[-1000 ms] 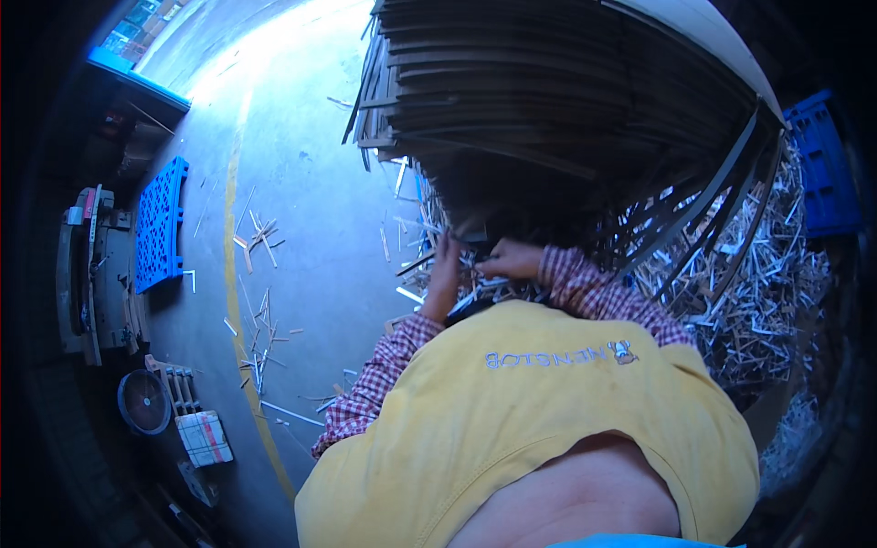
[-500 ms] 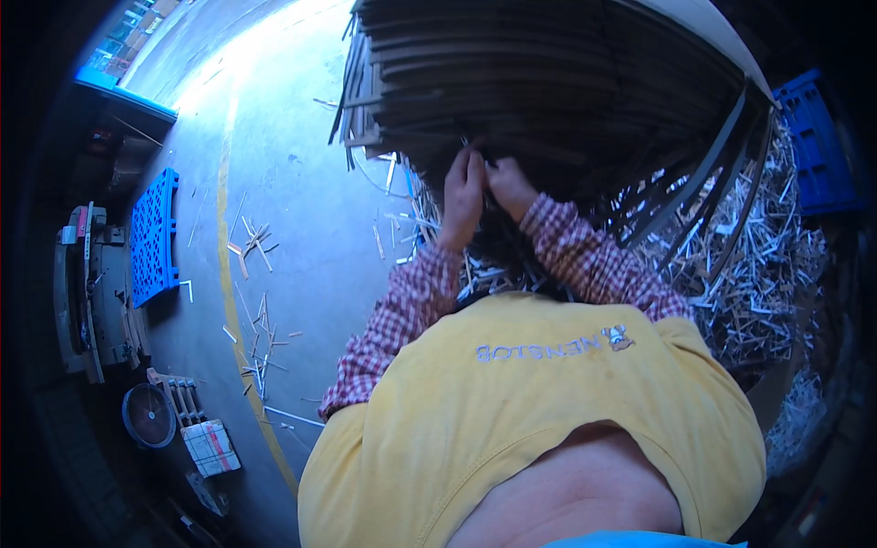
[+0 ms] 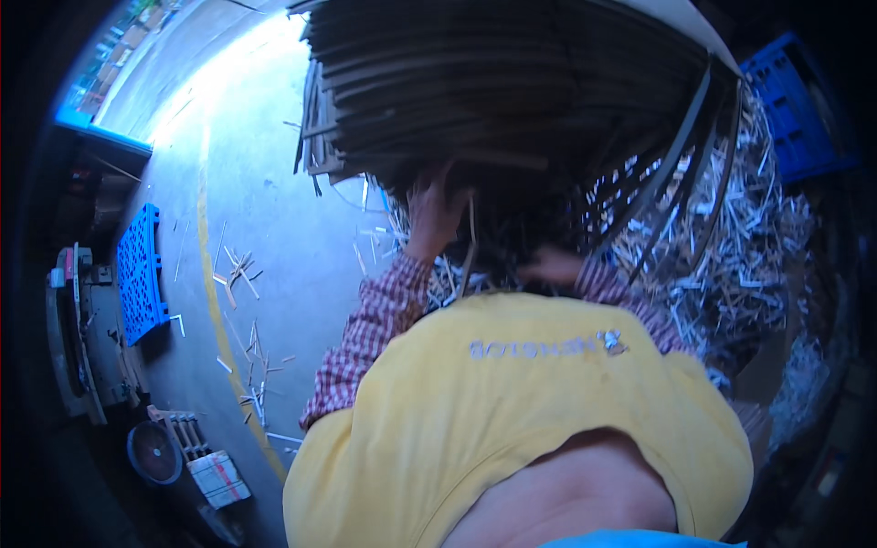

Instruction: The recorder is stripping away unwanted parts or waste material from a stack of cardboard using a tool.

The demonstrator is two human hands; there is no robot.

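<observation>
A thick stack of brown cardboard sheets [image 3: 457, 87] fills the top of the view, its layered edges facing me and mostly in shadow. My left hand [image 3: 433, 217] reaches up to the stack's near lower edge, thumb apart from the fingers; the fingertips are dim against the cardboard. Beside it, a narrow cardboard strip [image 3: 472, 233] hangs down toward my chest. My right hand [image 3: 553, 266] is lower, below the stack and close to my body; its fingers are dark and blurred, so whether it holds anything is hidden. Long loose strips [image 3: 671, 146] droop from the stack's right side.
A large heap of cardboard and paper scraps [image 3: 703, 247] lies at the right, with a blue plastic pallet [image 3: 797, 110] behind it. Scattered offcuts [image 3: 239, 274] litter the floor at left near a yellow line [image 3: 215, 301]. Another blue pallet [image 3: 140, 274] and a round fan-like object [image 3: 153, 452] stand farther left.
My hands, together at the stack's edge before, have parted. The right one has dropped toward my body; the left has shifted slightly left and down. A hanging strip now shows between them.
</observation>
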